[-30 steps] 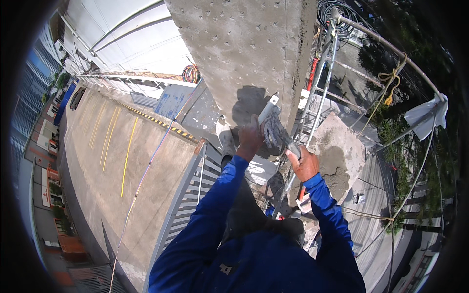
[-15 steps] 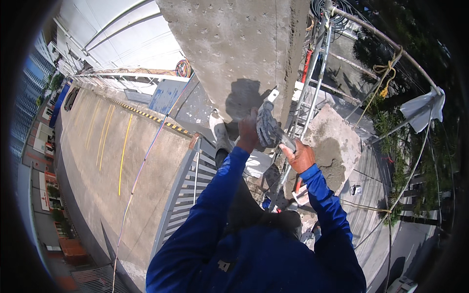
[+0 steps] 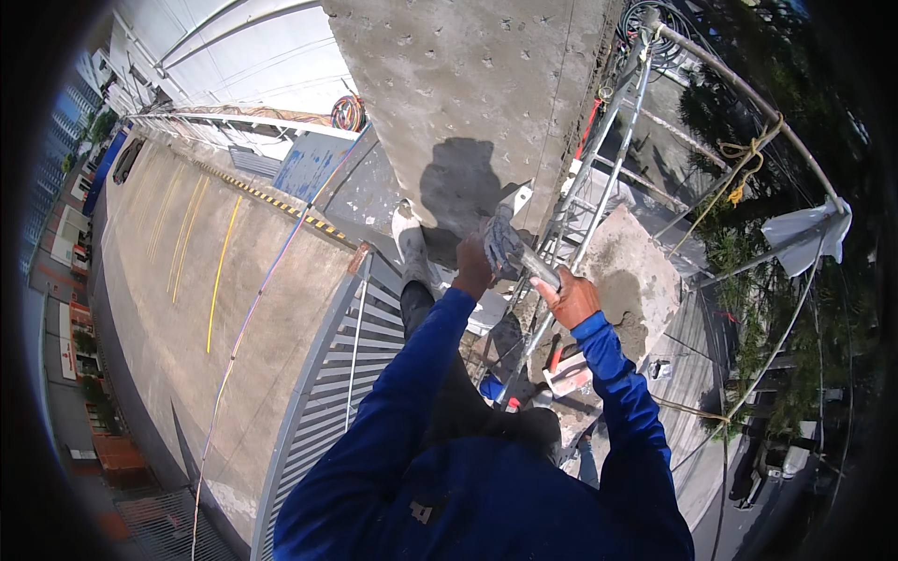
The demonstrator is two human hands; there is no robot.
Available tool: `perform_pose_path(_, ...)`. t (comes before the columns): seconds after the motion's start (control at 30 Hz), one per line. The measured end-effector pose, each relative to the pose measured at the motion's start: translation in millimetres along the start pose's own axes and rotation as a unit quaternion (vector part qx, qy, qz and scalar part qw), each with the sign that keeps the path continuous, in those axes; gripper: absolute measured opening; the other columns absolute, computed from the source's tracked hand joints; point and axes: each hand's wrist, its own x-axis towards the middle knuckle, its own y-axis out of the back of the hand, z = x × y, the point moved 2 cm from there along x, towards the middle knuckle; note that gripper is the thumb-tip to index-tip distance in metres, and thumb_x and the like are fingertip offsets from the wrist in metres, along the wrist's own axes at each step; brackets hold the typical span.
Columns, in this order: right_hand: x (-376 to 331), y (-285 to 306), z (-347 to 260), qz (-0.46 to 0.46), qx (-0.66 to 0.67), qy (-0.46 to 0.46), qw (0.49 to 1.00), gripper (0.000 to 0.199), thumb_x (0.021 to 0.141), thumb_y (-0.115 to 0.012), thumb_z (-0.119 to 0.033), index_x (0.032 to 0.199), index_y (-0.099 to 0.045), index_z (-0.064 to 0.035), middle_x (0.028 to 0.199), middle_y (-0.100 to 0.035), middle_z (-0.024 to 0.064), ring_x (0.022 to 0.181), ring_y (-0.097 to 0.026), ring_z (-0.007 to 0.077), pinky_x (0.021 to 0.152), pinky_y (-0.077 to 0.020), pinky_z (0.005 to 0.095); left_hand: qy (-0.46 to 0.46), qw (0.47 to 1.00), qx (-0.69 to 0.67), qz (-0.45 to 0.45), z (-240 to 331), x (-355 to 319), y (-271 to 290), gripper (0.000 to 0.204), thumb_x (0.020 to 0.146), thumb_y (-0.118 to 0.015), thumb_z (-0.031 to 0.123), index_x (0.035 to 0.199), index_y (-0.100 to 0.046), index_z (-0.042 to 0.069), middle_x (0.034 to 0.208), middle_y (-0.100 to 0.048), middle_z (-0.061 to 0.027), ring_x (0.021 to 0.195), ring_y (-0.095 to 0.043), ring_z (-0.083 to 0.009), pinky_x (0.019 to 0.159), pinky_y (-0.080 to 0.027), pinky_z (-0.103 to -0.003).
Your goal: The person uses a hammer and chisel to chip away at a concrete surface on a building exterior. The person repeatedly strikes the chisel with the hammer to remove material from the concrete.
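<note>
My right hand (image 3: 572,301) is closed round the near end of a grey, straight-edged metal bar (image 3: 540,265). My left hand (image 3: 475,263) is closed on a grey, dirt-smeared cloth or glove (image 3: 502,242), which lies against the bar; I cannot tell which of the two it is. Beyond the cloth a pale flat piece with a hole (image 3: 521,195) sticks out toward the wall; whether it belongs to the bar is hidden. In front of both hands rises a grey rendered wall (image 3: 468,84), pitted with small marks and bearing my shadow.
Metal scaffold poles (image 3: 599,178) stand on the right, with a yellow rope (image 3: 748,159) tied to one. Below lies a board with wet mortar (image 3: 622,290). A slatted grey fence (image 3: 323,374) and a paved yard (image 3: 234,309) lie to the left. Coiled cables (image 3: 348,113) hang beyond.
The view has shifted a little, so the wall and scaffold appear farther right. Both hands keep their hold; the left hand and cloth sit slightly lower, and the bar shows more between the hands.
</note>
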Motion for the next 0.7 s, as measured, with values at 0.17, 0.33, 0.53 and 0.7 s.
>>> perform_pose_path(0.17,-34.9,46.2,-71.0,0.059,0.107,0.191,0.974,0.045,0.073,-0.077,-0.040,0.094,-0.058,-0.0050,0.076,-0.066,0.0167,0.066,-0.066,0.0349,0.057,-0.0522,0.0411,0.109,0.992,0.059,-0.020,21.6,-10.0,28.9,0.028,0.092,-0.060,0.034,0.095,-0.056,0.007,0.063,-0.062,-0.0173,0.058,-0.063,-0.0379,0.055,-0.051,-0.047)
perform_pose_path(0.33,-26.6,81.0,-94.6,0.132,0.054,0.468,0.872,0.047,0.062,-0.072,-0.042,0.090,-0.057,-0.0076,0.076,-0.057,0.0095,0.066,-0.061,0.0278,0.056,-0.0504,0.0363,0.160,0.984,0.075,-0.023,-2.2,-10.9,12.5,0.032,0.093,-0.058,0.038,0.090,-0.052,0.007,0.062,-0.062,-0.0181,0.058,-0.063,-0.0395,0.052,-0.050,-0.048)
perform_pose_path(0.53,28.0,6.8,5.2,0.001,-0.030,-0.021,0.999,0.062,0.087,-0.058,-0.061,0.098,-0.063,-0.0006,0.069,-0.065,0.0252,0.069,-0.065,0.0439,0.061,-0.0518,0.0487,0.155,0.983,0.077,-0.064,-5.3,-17.3,2.2,0.031,0.091,-0.061,0.036,0.095,-0.054,0.006,0.076,-0.065,-0.0215,0.068,-0.065,-0.0390,0.057,-0.050,-0.048)
perform_pose_path(0.7,-4.9,36.5,-72.0,0.070,0.122,0.174,0.975,0.044,0.076,-0.077,-0.036,0.096,-0.061,0.0003,0.069,-0.063,0.0190,0.063,-0.064,0.0382,0.057,-0.0509,0.0412,0.119,0.993,-0.004,-0.009,-39.2,-47.4,-11.0,0.035,0.090,-0.062,0.037,0.101,-0.055,0.005,0.079,-0.065,-0.0219,0.069,-0.065,-0.0392,0.057,-0.050,-0.048)
